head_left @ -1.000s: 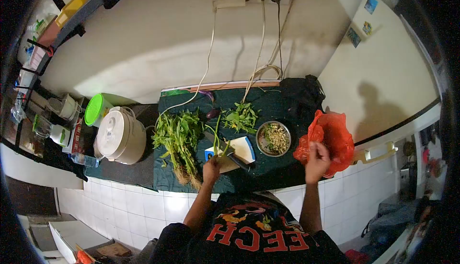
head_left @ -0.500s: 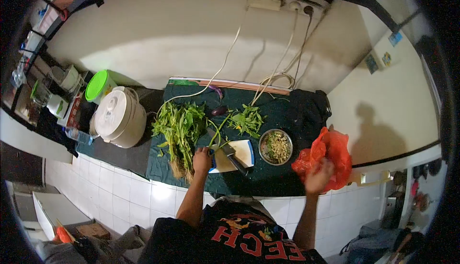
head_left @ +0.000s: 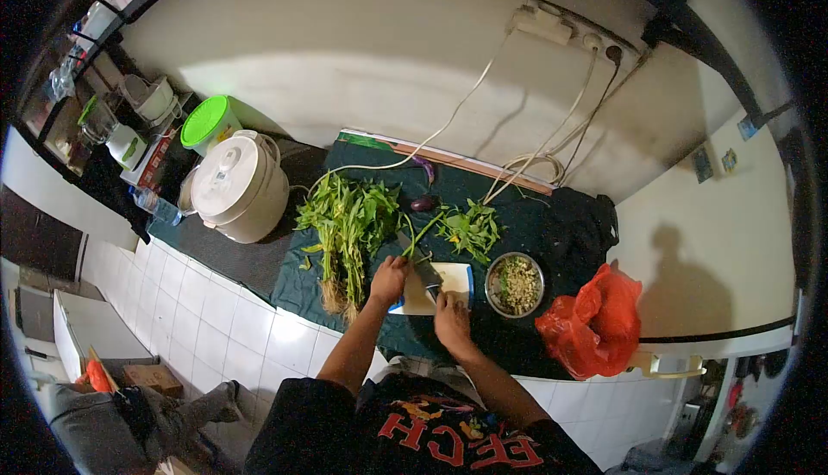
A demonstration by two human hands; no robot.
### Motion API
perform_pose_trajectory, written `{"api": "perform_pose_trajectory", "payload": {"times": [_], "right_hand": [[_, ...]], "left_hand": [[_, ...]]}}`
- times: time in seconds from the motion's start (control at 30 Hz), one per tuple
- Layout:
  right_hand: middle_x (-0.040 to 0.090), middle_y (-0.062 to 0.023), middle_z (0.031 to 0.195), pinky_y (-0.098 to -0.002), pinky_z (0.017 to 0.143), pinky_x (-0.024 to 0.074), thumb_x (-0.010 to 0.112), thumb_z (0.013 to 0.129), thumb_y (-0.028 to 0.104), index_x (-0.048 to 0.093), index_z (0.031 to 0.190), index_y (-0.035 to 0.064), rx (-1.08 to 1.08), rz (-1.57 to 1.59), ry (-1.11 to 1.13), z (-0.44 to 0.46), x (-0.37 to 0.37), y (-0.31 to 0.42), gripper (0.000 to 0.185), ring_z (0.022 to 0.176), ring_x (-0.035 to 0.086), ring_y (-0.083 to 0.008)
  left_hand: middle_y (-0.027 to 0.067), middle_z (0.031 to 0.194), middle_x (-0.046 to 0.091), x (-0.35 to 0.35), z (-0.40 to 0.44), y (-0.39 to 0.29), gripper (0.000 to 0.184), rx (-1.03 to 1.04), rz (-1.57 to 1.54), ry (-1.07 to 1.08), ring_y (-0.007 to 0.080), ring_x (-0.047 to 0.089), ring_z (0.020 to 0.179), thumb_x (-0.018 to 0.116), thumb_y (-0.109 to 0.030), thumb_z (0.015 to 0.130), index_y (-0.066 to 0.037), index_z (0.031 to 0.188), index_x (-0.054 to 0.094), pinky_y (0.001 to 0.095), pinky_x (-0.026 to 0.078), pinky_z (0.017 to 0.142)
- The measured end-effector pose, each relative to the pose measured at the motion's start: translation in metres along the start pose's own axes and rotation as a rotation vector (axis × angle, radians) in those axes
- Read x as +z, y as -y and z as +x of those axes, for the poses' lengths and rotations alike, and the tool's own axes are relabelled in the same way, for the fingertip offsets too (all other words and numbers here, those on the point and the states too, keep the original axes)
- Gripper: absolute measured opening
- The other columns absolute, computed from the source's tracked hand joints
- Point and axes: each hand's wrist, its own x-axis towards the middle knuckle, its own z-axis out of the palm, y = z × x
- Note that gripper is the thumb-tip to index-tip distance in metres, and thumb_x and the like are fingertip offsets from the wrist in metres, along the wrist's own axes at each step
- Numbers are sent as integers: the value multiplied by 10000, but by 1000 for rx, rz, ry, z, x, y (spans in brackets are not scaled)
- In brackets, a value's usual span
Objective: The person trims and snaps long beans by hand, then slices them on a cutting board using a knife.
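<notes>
My right hand [head_left: 451, 323] is wrapped round the dark handle of a knife [head_left: 427, 274], whose blade points up and left over the cutting board. The white cutting board [head_left: 457, 280] has blue edges and lies at the table's front. At its left side my left hand [head_left: 390, 280] is closed, its fingers at the lower end of some long green stems [head_left: 417, 235]. To the left lies a big bunch of leafy greens [head_left: 349, 225] with its roots. A pile of picked leaves [head_left: 472, 231] is above the board, and a metal bowl [head_left: 516, 285] of chopped pieces stands right of it.
A red plastic bag [head_left: 595, 324] sits at the table's right front. Two purple eggplants [head_left: 424, 203] lie towards the back. On the left stand a white rice cooker [head_left: 239, 186] and a green-lidded tub [head_left: 210, 123]. A white cable [head_left: 440, 134] crosses the table's back.
My right hand has left the red bag, moved left and taken hold of the knife handle. My left hand stays by the board's left side. The view has shifted.
</notes>
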Motion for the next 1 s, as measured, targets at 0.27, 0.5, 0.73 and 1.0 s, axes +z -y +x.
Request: {"api": "perform_pose_trajectory", "payload": {"times": [0.27, 0.5, 0.73, 1.0], "right_hand": [[574, -242, 1020, -509, 749, 498, 613, 844, 229, 514, 1065, -20, 243, 301, 152, -22, -56, 2, 348, 876, 604, -436], [609, -263, 879, -531, 762, 478, 530, 912, 246, 515, 1009, -25, 371, 381, 68, -105, -67, -11, 288, 840, 611, -459], [625, -241, 837, -507, 702, 489, 559, 916, 231, 497, 1106, -51, 303, 332, -109, -148, -48, -10, 345, 780, 631, -426], [629, -264, 841, -517, 658, 476, 530, 938, 237, 459, 1125, -28, 478, 484, 140, -151, -56, 10, 331, 765, 629, -437]], "left_hand": [[153, 1057, 605, 16, -10, 58, 314, -255, -235, -106, 367, 597, 980, 543, -95, 820, -127, 1099, 682, 460, 507, 831], [141, 1177, 540, 17, -27, 38, 268, -297, -157, -350, 360, 518, 1050, 604, -153, 802, -98, 1053, 680, 459, 453, 880], [83, 1070, 594, 10, -33, 6, 162, -215, -152, -323, 307, 548, 1031, 563, -153, 844, -101, 957, 667, 433, 446, 864], [124, 985, 623, 24, -32, -20, 170, -298, -400, -118, 343, 635, 877, 557, -155, 871, -99, 994, 660, 453, 520, 724]]}}
